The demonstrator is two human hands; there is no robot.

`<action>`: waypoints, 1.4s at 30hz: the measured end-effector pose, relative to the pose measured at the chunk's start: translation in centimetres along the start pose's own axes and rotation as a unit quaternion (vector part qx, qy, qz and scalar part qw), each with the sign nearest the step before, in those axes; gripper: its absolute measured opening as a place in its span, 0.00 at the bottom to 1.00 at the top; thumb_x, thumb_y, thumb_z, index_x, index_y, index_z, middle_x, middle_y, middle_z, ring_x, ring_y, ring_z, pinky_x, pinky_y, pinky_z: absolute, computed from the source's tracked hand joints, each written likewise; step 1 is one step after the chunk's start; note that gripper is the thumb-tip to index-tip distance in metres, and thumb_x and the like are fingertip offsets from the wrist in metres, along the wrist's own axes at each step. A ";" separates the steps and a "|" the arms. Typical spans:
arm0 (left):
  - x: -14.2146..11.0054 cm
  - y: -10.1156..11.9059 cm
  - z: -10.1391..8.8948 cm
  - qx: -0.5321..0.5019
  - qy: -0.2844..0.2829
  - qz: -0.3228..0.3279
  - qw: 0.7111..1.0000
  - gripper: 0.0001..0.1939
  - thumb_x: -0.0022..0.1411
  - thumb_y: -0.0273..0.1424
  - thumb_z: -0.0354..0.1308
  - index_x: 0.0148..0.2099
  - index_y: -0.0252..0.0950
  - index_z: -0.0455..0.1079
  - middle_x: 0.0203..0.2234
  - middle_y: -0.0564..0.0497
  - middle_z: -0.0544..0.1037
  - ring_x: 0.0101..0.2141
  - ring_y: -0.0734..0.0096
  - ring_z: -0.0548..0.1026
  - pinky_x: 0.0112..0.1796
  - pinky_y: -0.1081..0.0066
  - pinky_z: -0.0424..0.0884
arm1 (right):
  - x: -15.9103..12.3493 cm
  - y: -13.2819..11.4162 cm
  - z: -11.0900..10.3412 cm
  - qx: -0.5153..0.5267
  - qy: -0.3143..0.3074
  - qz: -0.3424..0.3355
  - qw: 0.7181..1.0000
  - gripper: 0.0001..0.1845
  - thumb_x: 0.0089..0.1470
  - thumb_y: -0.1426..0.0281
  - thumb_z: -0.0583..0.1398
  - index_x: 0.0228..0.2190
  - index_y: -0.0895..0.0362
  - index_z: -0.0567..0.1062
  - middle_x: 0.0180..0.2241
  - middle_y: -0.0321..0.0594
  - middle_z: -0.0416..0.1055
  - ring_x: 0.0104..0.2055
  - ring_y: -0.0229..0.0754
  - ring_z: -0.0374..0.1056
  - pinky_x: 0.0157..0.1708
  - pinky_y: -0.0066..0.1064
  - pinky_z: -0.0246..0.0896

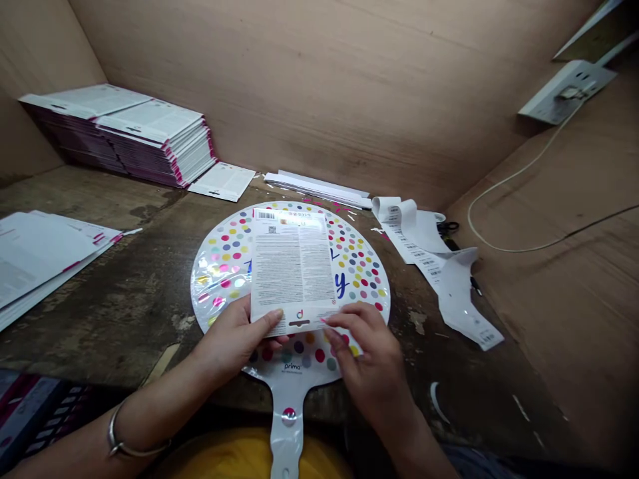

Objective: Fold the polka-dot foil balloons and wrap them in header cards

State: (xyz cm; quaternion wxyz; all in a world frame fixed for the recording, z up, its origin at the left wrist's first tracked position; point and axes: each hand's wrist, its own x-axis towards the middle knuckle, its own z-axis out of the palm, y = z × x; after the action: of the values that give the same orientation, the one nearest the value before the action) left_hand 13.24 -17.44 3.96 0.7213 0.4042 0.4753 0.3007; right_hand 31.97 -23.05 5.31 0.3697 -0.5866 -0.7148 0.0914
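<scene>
At a worn wooden bench boxed in by cardboard walls, two bare hands meet at the near end of a printed card. The card lies between them on top of the balloon, its long axis running away from the person and tilted slightly off square. Its barcode end points to the back wall.

The left hand has the firmer hold: thumb on top at the near left corner, fingers out of sight beneath it, a narrow pinch. The right hand sits just beside it, fingers curled, with the tips at the near right corner. Whether they grip or only touch, I cannot tell.

The card looks stiff and matte, crowded with small type, with a dark hang slot at its near end. Beneath it lies a round foil balloon, flat and glossy, dotted in many colours. Its narrow tail runs toward the person's lap. A metal bangle circles the left wrist.

Stacked card packs stand at the back left, and curling strips of barcode labels lie to the right, just beside a pair of scissors.
</scene>
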 end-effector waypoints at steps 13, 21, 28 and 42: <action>0.4 0.8 -3.6 -0.019 0.051 0.038 0.998 0.20 0.52 0.37 0.65 0.45 0.34 0.68 0.31 0.49 0.78 0.24 0.72 0.75 0.25 0.74 0.71 | 2.2 2.6 -0.4 0.316 0.208 0.207 0.902 0.12 0.52 0.67 0.60 0.19 0.56 0.67 0.28 0.35 0.66 0.32 0.37 0.64 0.38 0.32 0.62; 0.6 0.0 -2.1 0.124 -0.003 0.095 0.988 0.23 0.58 0.41 0.57 0.52 0.33 0.65 0.33 0.44 0.78 0.33 0.60 0.77 0.32 0.62 0.75 | 2.7 0.3 3.3 0.416 -0.007 0.271 0.868 0.25 0.52 0.61 0.60 0.51 0.54 0.65 0.49 0.43 0.70 0.48 0.46 0.67 0.46 0.38 0.65; 0.3 1.9 -2.6 0.624 0.086 0.463 0.623 0.24 0.58 0.22 0.52 0.57 0.39 0.64 0.52 0.44 0.71 0.51 0.54 0.69 0.51 0.52 0.64 | 5.0 1.0 3.6 0.371 -0.095 0.264 0.885 0.22 0.58 0.56 0.51 0.46 0.57 0.71 0.44 0.44 0.74 0.44 0.47 0.71 0.44 0.42 0.67; 12.8 8.7 -15.9 0.654 0.229 0.509 0.510 0.17 0.62 0.25 0.46 0.50 0.35 0.71 0.45 0.48 0.76 0.45 0.63 0.73 0.47 0.61 0.67 | -4.6 2.1 -6.6 -0.031 -0.303 -0.041 0.951 0.11 0.55 0.66 0.58 0.38 0.43 0.78 0.34 0.31 0.79 0.34 0.36 0.75 0.36 0.20 0.69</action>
State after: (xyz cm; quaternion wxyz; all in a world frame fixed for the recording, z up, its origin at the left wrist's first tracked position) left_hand 2.72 2.02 2.30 -0.1583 0.8515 0.3981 0.3023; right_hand 37.96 -28.63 6.91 0.1204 -0.5123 -0.8193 0.2276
